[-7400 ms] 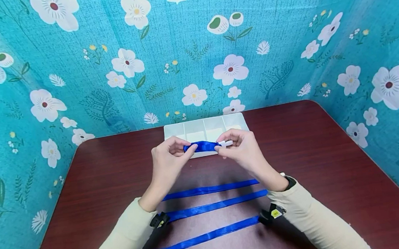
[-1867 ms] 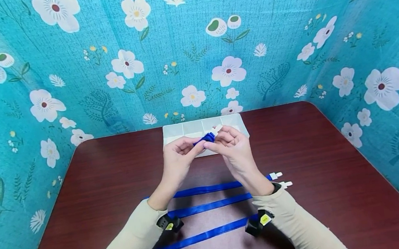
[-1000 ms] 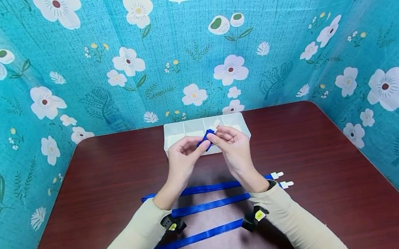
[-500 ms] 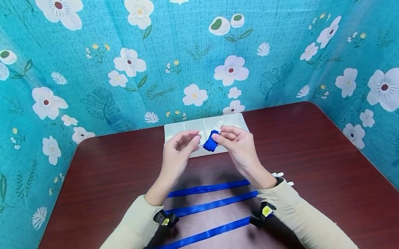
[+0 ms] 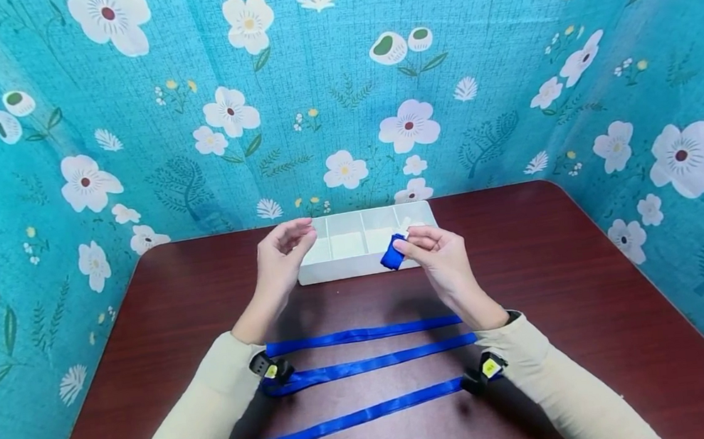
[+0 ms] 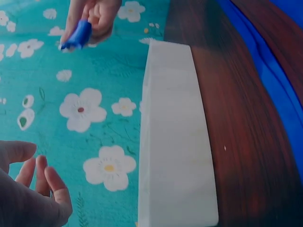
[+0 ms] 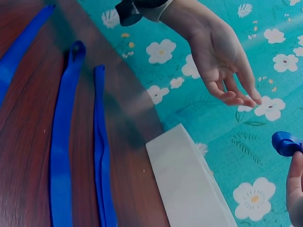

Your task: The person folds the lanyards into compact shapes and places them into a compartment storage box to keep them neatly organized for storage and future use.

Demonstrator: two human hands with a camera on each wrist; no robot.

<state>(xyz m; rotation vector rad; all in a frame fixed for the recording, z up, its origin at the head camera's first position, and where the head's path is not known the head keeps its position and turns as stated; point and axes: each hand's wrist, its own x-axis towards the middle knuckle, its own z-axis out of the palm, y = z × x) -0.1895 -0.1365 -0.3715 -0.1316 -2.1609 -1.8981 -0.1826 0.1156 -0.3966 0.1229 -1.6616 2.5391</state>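
Note:
My right hand pinches a blue lanyard folded into a small, flat bundle, its pale clip sticking up past the fingertips. In the right wrist view the bundle shows rounded, layered folds at the thumb. Off to the left, my left hand is raised with fingers loosely bent and nothing in them. Behind and below both hands stands a white divided box. Three more blue lanyards lie stretched flat across the table: a far one, a middle one and a near one. The right forearm hides their right ends.
The dark reddish wooden table ends at the back against a turquoise flowered cloth, which also rises on both sides. Black cameras are strapped to the left wrist and the right wrist.
Since the first frame the lanyard's longer strip has been folded into a small bundle. The left hand has let go and moved left; the right hand has moved slightly right with the bundle.

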